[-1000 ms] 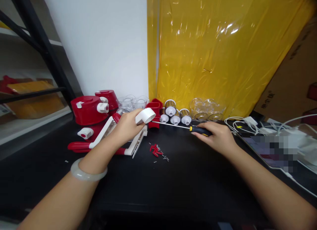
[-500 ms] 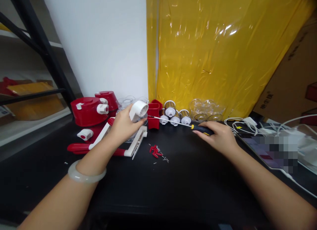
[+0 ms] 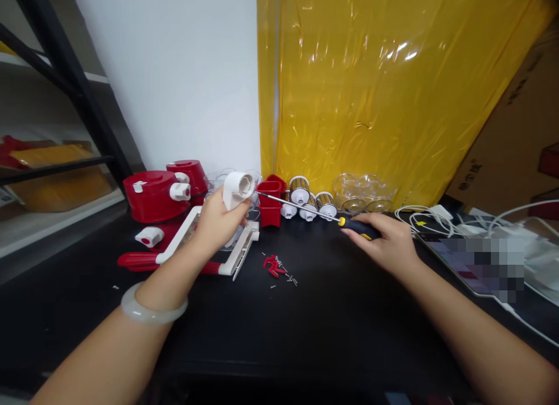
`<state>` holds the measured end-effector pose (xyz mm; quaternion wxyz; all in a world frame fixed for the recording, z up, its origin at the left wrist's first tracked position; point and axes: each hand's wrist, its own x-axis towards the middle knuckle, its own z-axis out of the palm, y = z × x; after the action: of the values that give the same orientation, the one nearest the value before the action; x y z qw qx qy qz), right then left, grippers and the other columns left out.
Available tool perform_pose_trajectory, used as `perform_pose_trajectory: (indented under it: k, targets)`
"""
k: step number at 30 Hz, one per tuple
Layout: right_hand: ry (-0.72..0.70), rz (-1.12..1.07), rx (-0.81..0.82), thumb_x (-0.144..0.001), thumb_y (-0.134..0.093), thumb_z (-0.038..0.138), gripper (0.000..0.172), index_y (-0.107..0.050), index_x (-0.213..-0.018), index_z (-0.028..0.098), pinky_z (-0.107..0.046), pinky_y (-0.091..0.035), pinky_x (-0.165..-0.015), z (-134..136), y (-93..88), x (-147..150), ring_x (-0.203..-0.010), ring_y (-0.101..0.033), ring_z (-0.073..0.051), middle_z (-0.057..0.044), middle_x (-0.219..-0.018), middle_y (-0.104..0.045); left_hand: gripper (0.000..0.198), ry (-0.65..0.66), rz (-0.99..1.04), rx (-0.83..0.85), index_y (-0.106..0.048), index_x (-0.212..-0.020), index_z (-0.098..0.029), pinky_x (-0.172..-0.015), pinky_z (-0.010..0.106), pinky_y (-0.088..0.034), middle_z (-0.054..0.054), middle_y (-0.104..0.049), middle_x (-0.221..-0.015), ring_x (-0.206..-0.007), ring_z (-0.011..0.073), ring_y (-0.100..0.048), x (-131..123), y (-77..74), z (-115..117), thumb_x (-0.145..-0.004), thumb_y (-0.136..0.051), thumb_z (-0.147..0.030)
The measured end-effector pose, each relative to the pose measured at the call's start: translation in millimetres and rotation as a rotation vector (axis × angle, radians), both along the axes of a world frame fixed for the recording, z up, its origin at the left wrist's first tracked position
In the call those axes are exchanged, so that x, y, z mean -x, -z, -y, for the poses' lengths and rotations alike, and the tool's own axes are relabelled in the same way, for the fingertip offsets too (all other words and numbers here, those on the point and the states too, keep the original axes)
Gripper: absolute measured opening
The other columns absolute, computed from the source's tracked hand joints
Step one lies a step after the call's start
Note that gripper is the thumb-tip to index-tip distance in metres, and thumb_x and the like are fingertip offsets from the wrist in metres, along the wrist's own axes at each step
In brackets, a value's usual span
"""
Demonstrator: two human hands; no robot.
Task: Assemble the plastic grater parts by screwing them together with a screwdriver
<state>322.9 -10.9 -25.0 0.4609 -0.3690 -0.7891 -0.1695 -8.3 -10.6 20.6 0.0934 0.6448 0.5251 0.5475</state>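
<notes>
My left hand (image 3: 221, 219) is closed on a white plastic part with a round hollow end (image 3: 238, 187), held above the table with the opening facing right. A screwdriver (image 3: 358, 227) with a black and yellow handle sits in my right hand (image 3: 388, 240), its long shaft pointing left. The tip is close to the round opening; whether it touches, I cannot tell. Beneath lie small red plastic pieces (image 3: 273, 266) with several screws (image 3: 292, 280). Left of them are white and red handled frames (image 3: 238, 255), partly hidden behind my left forearm.
Red housings (image 3: 155, 196) stand at the back left. Several metal grater drums (image 3: 300, 191), a red chute-like part (image 3: 271, 202) and clear plastic parts (image 3: 362, 194) line the back. On the right are a tablet (image 3: 463, 265) and white cables (image 3: 430, 220).
The white part in my left hand has shifted slightly left and turned, showing more of its round opening. The screwdriver stays in my right hand, its tip a little further left and higher.
</notes>
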Motion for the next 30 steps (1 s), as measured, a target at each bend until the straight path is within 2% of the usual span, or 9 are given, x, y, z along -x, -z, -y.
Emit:
perform_pose_trajectory:
  k: [5,13,19,30]
  targets:
    - [0.004,0.008,0.013,-0.085,-0.065,0.043,0.023,-0.070,-0.092,0.021,-0.031,-0.056,-0.067,-0.7,0.5,-0.7,-0.074,-0.071,-0.021,-0.007,-0.083,-0.074,0.011,0.020,-0.026,0.030,-0.060,-0.085,-0.021,-0.050,0.030,-0.047,-0.003,-0.057,-0.052,-0.044,0.0150,-0.056,-1.8,-1.2,3.0,-0.078,-0.063,-0.028]
    - [0.005,0.023,0.024,-0.085,-0.065,0.042,0.022,-0.070,-0.092,0.021,-0.030,-0.056,-0.068,-1.2,0.5,-0.5,-0.075,-0.071,-0.020,-0.006,-0.085,-0.075,0.014,-0.029,-0.125,0.042,-0.060,-0.088,-0.021,-0.057,0.034,-0.048,-0.002,-0.060,-0.057,-0.049,0.0167,-0.059,-0.7,-0.8,3.4,-0.080,-0.063,-0.032]
    - [0.007,0.029,0.024,-0.085,-0.065,0.043,0.023,-0.070,-0.092,0.021,-0.030,-0.055,-0.070,-1.7,0.8,-1.4,-0.076,-0.071,-0.020,-0.006,-0.086,-0.075,0.016,-0.071,-0.219,-0.032,-0.063,-0.094,-0.020,-0.065,0.035,-0.049,0.002,-0.065,-0.069,-0.069,0.0217,-0.065,-0.8,-0.2,3.2,-0.080,-0.061,-0.030]
    - [-0.008,0.031,0.016,-0.084,-0.067,0.040,0.022,-0.069,-0.093,0.021,-0.029,-0.055,-0.070,-2.6,1.7,-1.6,-0.077,-0.071,-0.020,-0.006,-0.086,-0.075,0.021,-0.096,-0.335,-0.014,-0.062,-0.100,-0.018,-0.068,0.035,-0.047,0.006,-0.068,-0.085,-0.076,0.0225,-0.063,-0.6,-1.2,4.8,-0.082,-0.058,-0.029]
